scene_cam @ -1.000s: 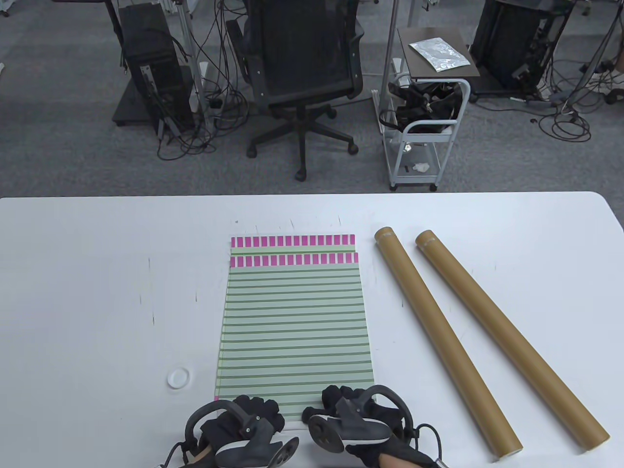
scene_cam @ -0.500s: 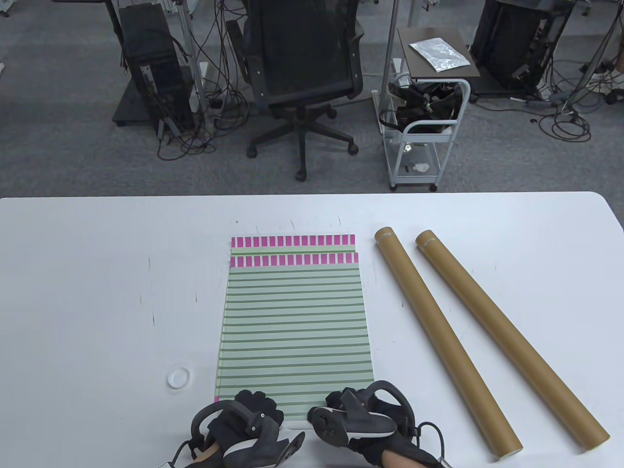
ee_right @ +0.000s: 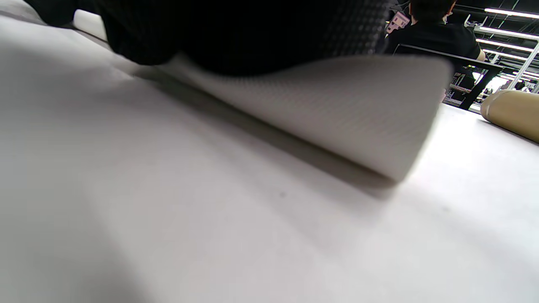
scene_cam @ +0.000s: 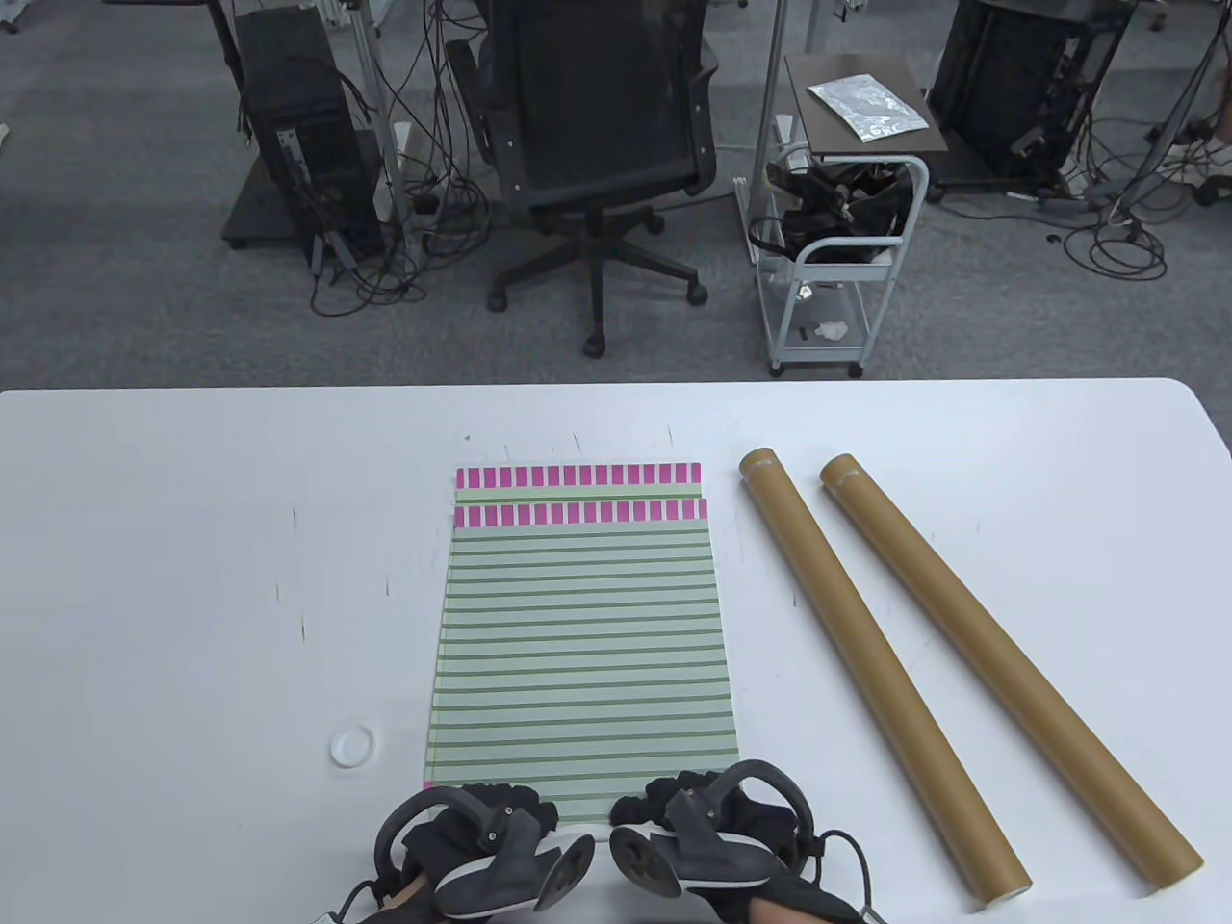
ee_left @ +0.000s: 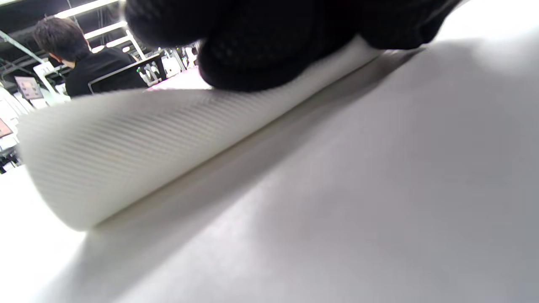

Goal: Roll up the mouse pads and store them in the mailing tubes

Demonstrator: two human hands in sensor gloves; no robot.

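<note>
A green-striped mouse pad with a pink-block far edge lies flat on top of a second one mid-table. Its near edge is curled up, showing the white textured underside. My left hand and right hand sit side by side at that near edge, gloved fingers curled over the rolled-up part and holding it. Two brown mailing tubes lie diagonally to the right of the pads, apart from the hands.
A small white round cap lies on the white table left of the pads. One tube end shows in the right wrist view. An office chair and a cart stand beyond the table's far edge.
Both hands shifted slightly toward me and closer together over the pad's near edge, which stays curled up under the fingers. Tubes, cap and the lower pad have not moved.
</note>
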